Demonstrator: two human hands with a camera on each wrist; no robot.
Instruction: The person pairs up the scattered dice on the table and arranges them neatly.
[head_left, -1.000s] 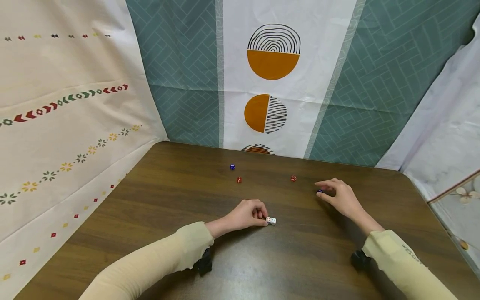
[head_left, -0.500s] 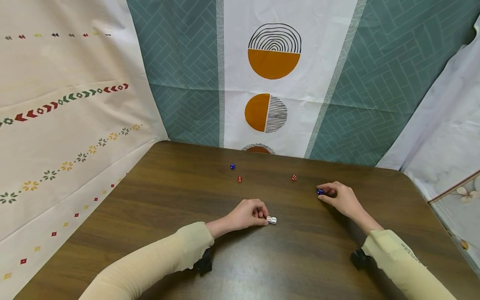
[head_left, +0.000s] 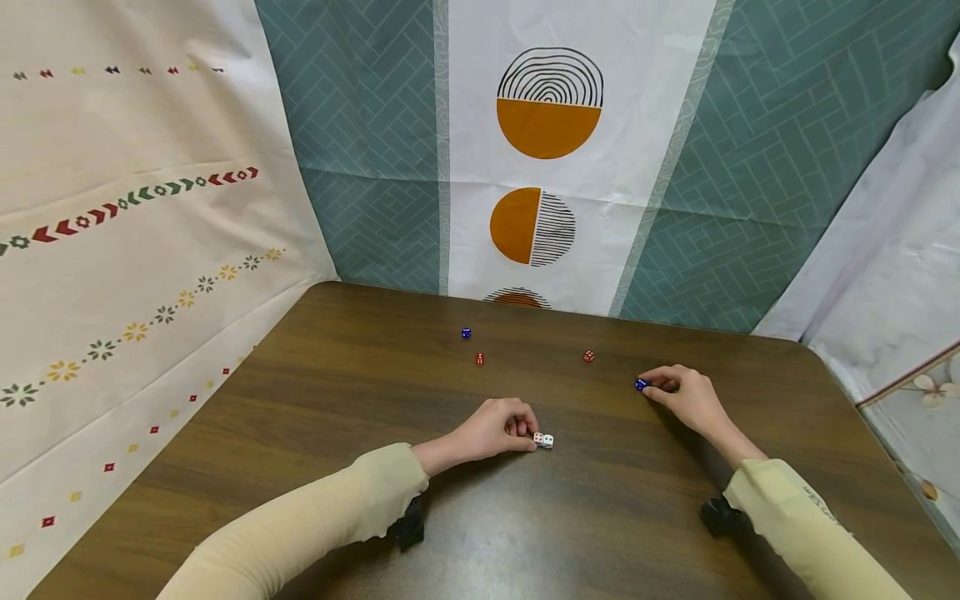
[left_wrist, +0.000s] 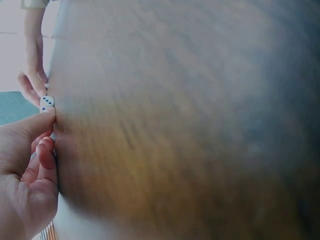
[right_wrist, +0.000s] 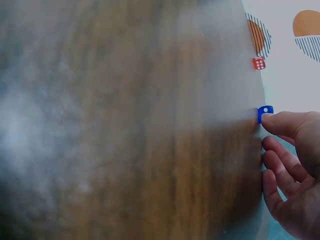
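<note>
Near the middle of the table, my left hand (head_left: 498, 429) pinches a white die with red pips (head_left: 537, 439) between thumb and a finger. Against its right side sits another white die (head_left: 548, 442). In the left wrist view, blue pips show on a white die (left_wrist: 47, 102) at the thumb's tip. Farther right, my right hand (head_left: 690, 398) pinches a blue die (head_left: 641, 384) at its fingertips. The right wrist view has the thumb over part of that blue die (right_wrist: 264, 113), which appears to rest on the table.
A second blue die (head_left: 467, 332) lies toward the table's back, with a red die (head_left: 480, 359) just in front of it. Another red die (head_left: 588, 356) is left of my right hand. Hanging cloths border the brown table (head_left: 375, 358) at the back and sides.
My right hand, whose thumb and finger were spread around the blue die, has closed on it and shifted very slightly right. The left hand and white dice look still.
</note>
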